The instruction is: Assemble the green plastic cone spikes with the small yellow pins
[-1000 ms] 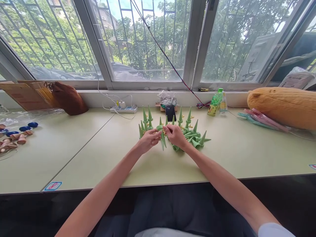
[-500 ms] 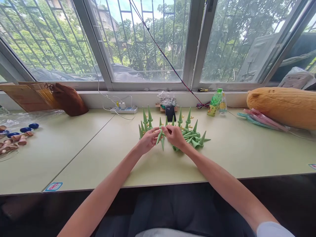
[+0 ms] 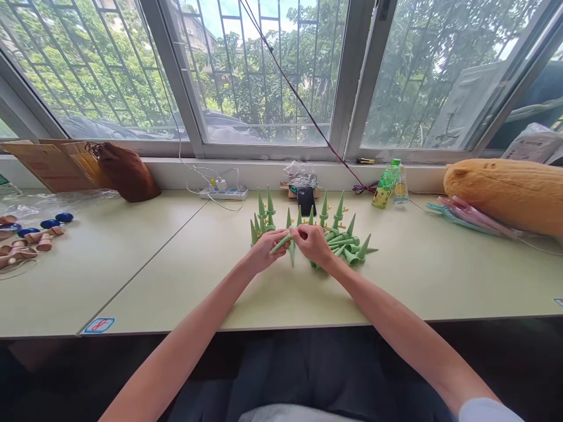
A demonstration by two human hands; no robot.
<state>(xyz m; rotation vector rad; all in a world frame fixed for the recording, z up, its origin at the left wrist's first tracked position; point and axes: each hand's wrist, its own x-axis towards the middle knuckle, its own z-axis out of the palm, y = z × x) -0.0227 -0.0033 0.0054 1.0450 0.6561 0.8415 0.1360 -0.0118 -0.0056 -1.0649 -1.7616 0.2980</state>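
Note:
My left hand (image 3: pixel 266 252) is closed around a green plastic plant watering spike (image 3: pixel 280 244), whose tapered tip points down and to the left. At the wide end of that spike, the fingers of my right hand (image 3: pixel 311 241) are pinched; whatever small part they grip is hidden. Below the hands another green spike (image 3: pixel 292 254) lies with its point toward me. Beside my right hand is a pile of loose green spikes (image 3: pixel 345 241). Behind the hands stand several upright spikes (image 3: pixel 324 210), some with small yellow valves (image 3: pixel 345 209).
Behind the spikes a black phone (image 3: pixel 307 201) leans on a small box. A power strip (image 3: pixel 223 193) lies at the back left, a green-capped bottle (image 3: pixel 387 184) at the back right. Further right are a plush toy (image 3: pixel 505 190) and plastic bags. Wooden pieces with blue balls (image 3: pixel 50 223) lie far left.
The held spike has swung from steeply downward to a flatter slant, its tip now further left. Both hands stay together at nearly the same spot. The whole view has shifted slightly.

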